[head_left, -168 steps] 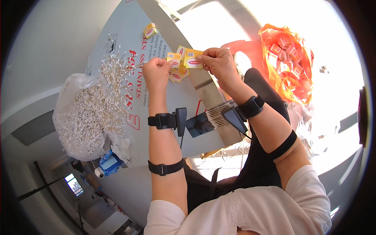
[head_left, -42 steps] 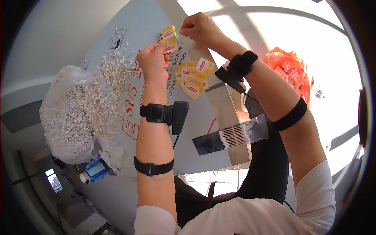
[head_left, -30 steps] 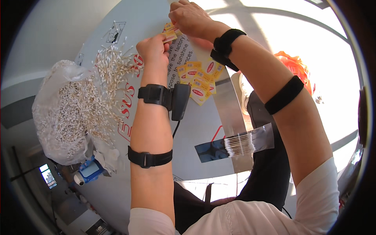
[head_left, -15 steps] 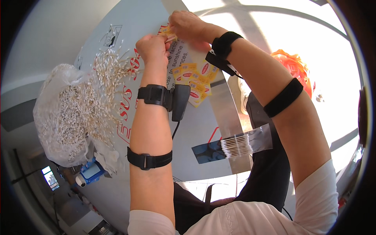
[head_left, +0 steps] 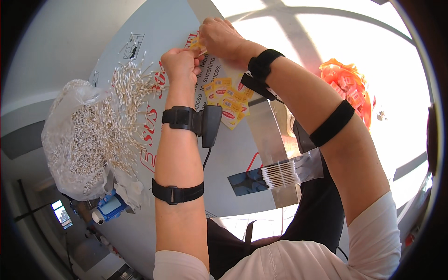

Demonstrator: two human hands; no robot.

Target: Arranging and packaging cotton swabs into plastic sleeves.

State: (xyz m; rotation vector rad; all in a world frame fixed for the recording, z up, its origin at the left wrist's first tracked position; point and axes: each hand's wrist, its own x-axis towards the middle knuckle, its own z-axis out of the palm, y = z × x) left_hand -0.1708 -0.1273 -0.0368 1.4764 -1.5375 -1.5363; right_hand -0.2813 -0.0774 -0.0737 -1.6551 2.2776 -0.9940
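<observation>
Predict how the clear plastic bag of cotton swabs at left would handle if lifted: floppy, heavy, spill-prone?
The clear bag looks floppy: its thin film is crinkled. Probably light for its size, since the cotton swabs inside are slim sticks. Likely to spill if tilted: swabs fan out of its mouth onto the table.
</observation>
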